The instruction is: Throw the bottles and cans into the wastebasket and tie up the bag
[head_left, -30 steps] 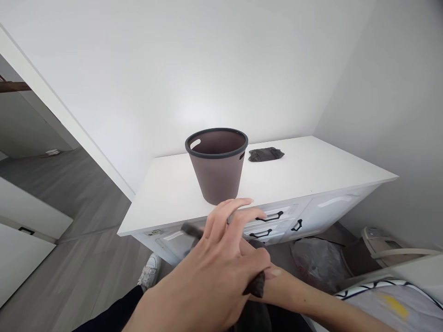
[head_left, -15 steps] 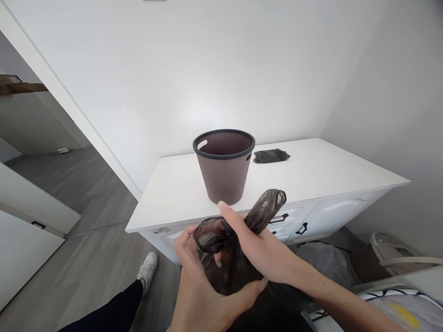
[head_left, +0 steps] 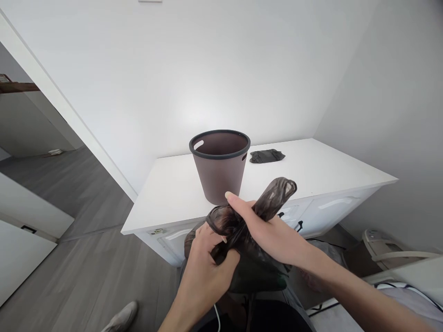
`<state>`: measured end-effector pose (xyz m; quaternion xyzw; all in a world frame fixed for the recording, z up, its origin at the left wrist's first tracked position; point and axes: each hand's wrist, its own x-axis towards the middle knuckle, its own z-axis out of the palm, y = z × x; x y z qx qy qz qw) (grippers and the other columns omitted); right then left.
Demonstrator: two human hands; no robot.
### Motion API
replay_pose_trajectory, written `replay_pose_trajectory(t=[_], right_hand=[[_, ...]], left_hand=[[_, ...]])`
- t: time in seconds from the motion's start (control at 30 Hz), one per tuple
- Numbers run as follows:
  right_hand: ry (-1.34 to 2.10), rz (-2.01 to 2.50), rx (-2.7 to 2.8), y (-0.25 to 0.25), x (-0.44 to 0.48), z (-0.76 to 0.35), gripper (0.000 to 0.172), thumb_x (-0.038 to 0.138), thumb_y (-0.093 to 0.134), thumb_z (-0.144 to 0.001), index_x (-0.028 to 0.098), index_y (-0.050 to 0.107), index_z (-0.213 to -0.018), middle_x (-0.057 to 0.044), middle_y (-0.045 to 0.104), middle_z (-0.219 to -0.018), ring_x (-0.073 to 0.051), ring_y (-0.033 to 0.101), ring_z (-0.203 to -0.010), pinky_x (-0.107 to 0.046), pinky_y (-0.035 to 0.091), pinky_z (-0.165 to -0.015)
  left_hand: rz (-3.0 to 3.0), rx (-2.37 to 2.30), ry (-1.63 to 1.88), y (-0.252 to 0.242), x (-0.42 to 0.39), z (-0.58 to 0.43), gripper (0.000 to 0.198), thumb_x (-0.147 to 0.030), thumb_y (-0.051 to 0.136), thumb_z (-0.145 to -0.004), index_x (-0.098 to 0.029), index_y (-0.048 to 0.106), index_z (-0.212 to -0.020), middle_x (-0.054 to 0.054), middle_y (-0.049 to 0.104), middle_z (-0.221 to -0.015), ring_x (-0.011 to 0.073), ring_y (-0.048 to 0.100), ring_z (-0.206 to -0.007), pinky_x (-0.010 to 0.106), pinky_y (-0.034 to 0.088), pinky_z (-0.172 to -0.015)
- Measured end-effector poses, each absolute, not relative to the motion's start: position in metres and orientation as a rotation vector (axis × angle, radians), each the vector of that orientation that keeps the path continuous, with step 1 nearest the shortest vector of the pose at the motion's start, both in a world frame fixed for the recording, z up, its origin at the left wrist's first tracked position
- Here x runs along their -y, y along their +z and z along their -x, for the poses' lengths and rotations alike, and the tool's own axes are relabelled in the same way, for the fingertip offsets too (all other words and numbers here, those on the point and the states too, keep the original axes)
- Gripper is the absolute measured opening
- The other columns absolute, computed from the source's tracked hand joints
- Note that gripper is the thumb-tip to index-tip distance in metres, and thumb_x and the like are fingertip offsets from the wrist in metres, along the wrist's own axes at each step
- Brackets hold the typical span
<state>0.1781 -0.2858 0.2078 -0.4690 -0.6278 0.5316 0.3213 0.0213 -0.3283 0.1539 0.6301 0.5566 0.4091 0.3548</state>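
A dark, see-through plastic garbage bag (head_left: pixel 256 272) hangs from both my hands in front of the cabinet. My right hand (head_left: pixel 258 226) is closed round one gathered handle loop, whose end sticks out up and to the right. Fingers of my left hand (head_left: pixel 211 258) pinch the bag's bunched neck just below the other loop. What the bag contains is too dark to make out. Behind my hands a brown trash bin (head_left: pixel 223 180) with a dark rim stands upright on the white cabinet top (head_left: pixel 173 193). Right of the bin lies a folded black bag (head_left: pixel 267 156).
White drawers and doors with black handles (head_left: pixel 299 226) face me below the cabinet top. A beige and brown bin (head_left: pixel 374 253) stands on the floor at right. A shoe (head_left: pixel 122 316) shows at lower left, and a white doorway frame (head_left: pixel 69 106) runs along the left.
My left hand has moved up and closed from a wide curl to a pinch on the bag's neck. The bag has risen, and the view has shifted slightly.
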Motion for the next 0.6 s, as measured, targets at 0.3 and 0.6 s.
replay_pose_trajectory(t=[0.3,0.6], right_hand=[[1.552,1.322,1.421,0.196,0.271,-0.191,0.049,0.068,0.059,-0.088,0.023,0.076,-0.097,-0.006,0.077,-0.095,-0.029,0.068,-0.101,-0.039,0.053,-0.093],[1.534,1.146,1.565,0.192,0.272,-0.199,0.044,0.062,0.052,-0.098,0.023,0.069,-0.089,-0.003,0.072,-0.092,-0.025,0.066,-0.099,-0.039,0.051,-0.095]], left_hand=[[-1.520,-1.427,0.879,0.176,0.319,-0.033,0.020,-0.043,0.075,-0.077,-0.024,0.075,-0.082,0.004,0.073,-0.094,0.0279,0.063,-0.102,0.037,0.052,-0.089],[-1.714,-1.475,0.890,0.166,0.313,-0.048,0.013,-0.031,0.068,-0.085,-0.024,0.075,-0.093,0.003,0.071,-0.083,0.0254,0.061,-0.084,0.034,0.046,-0.075]])
